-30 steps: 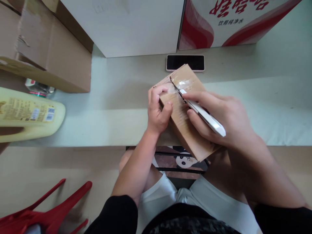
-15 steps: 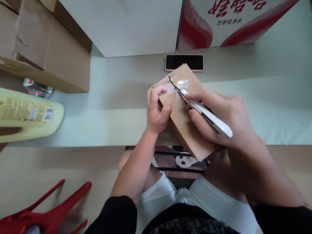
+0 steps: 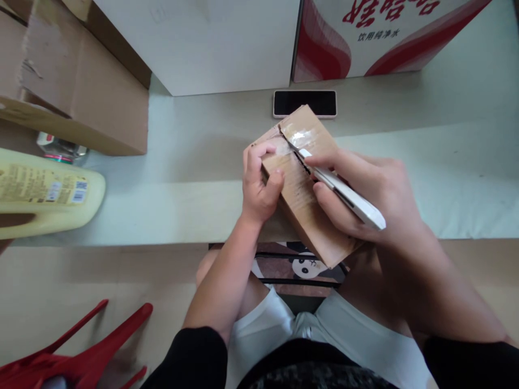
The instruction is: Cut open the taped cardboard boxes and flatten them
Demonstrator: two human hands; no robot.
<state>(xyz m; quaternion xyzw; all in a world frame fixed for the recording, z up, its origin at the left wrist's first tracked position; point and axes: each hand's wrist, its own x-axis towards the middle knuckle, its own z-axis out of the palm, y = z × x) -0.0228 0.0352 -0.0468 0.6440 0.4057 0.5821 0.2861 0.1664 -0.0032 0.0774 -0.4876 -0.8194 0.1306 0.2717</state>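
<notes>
A small brown cardboard box (image 3: pixel 302 216) lies tilted over the table's front edge, its near end sticking out above my lap. Clear tape shines on its top, and a dark slit runs along the middle of that face. My left hand (image 3: pixel 261 186) grips the box's left side, thumb and fingers bent round the edge. In my right hand (image 3: pixel 365 189) is a white utility knife (image 3: pixel 348 197), held like a pen. Its blade tip sits in the slit, near the tape. Part of the box's right side is hidden under my right hand.
Behind the box lies a phone (image 3: pixel 305 104), partly covered by its corner. A large white box (image 3: pixel 223 54) and a red-and-white carton (image 3: pixel 365 48) stand farther back. To the left are an open cardboard box (image 3: pixel 109 97), a yellow bottle (image 3: pixel 48 189) and a red stool (image 3: pixel 97 346).
Both hands, the knife and the box stay nearly as they were. The whole view has shifted very slightly.
</notes>
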